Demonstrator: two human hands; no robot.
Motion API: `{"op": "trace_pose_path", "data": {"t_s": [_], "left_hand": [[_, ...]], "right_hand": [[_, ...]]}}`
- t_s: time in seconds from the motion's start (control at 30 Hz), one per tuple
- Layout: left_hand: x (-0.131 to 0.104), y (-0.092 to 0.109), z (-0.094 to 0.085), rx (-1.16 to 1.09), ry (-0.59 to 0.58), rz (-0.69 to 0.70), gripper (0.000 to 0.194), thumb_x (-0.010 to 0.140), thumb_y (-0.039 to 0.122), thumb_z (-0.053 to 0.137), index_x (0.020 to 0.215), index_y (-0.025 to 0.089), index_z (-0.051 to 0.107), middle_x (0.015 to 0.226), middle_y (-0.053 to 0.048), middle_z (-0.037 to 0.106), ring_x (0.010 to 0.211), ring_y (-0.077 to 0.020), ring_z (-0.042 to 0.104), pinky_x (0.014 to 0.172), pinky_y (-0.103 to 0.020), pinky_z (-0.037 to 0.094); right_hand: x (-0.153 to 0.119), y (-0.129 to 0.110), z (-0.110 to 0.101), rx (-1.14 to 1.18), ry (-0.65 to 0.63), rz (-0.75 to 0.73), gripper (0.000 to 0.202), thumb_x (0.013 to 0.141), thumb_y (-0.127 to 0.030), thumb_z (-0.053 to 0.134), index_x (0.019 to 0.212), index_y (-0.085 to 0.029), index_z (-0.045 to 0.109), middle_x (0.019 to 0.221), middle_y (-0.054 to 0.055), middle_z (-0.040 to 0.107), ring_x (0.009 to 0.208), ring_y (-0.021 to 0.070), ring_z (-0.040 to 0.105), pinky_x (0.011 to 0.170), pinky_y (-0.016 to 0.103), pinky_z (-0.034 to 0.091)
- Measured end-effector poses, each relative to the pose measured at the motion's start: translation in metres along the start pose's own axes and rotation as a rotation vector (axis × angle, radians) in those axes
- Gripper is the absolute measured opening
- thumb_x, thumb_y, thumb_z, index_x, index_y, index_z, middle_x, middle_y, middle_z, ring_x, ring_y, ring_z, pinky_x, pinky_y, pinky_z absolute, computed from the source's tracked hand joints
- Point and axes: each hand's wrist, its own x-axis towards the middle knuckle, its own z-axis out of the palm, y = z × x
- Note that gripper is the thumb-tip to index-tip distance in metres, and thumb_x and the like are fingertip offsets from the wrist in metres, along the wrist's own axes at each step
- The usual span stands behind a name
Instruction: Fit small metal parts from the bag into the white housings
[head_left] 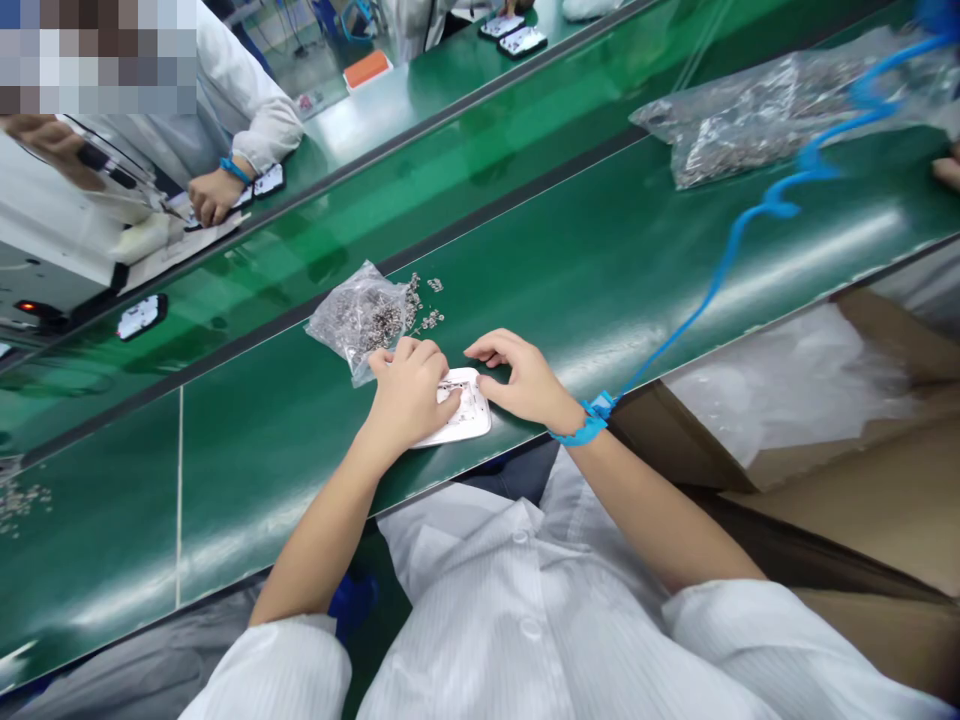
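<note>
A white plastic casing (471,424) with rounded corners and small parts inside lies on the green bench near its front edge. My left hand (410,392) is closed over the casing's left side, thumb across its inner face; the hand hides that side. At the casing's right corner is my right hand (521,378), fingers curved and thumb apart, with nothing visible between them. The thumb is at or touching the corner; I cannot tell which. Just beyond my left hand lies a clear plastic bag (360,312) of small metal parts, several of these loose metal parts (431,320) spilled beside it.
A blue coiled cord (720,270) runs from my right wristband (585,428) to the upper right. Large bags of metal parts (757,125) lie at the back right. Cardboard boxes (847,530) stand below the bench at right. Across a green divider, a co-worker's hand (214,195) works.
</note>
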Motion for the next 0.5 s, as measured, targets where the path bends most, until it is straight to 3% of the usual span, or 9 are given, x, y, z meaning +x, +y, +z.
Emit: {"op": "trace_pose_path", "data": {"t_s": [0.2,0.5], "left_hand": [[0.002,0.005,0.002,0.031,-0.015,-0.006,0.023,0.089,0.034,0.063,0.078,0.016,0.054,0.101,-0.009,0.068,0.107,-0.0275,0.056,0.08,-0.043,0.025],[0.006,-0.003,0.009,0.149,0.092,0.039,0.023,0.089,0.036,0.056,0.074,0.02,0.051,0.089,-0.008,0.066,0.099,-0.0276,0.058,0.078,-0.043,0.029]], "right_hand": [[-0.003,-0.004,0.005,-0.08,-0.034,-0.077,0.023,0.076,-0.004,0.059,0.088,-0.017,0.074,0.094,0.005,0.072,0.089,0.0189,0.067,0.082,0.032,0.052],[0.002,0.002,0.012,-0.142,-0.024,-0.096,0.013,0.08,-0.009,0.066,0.088,-0.015,0.075,0.096,0.006,0.073,0.091,0.0188,0.068,0.086,0.03,0.054]]}}
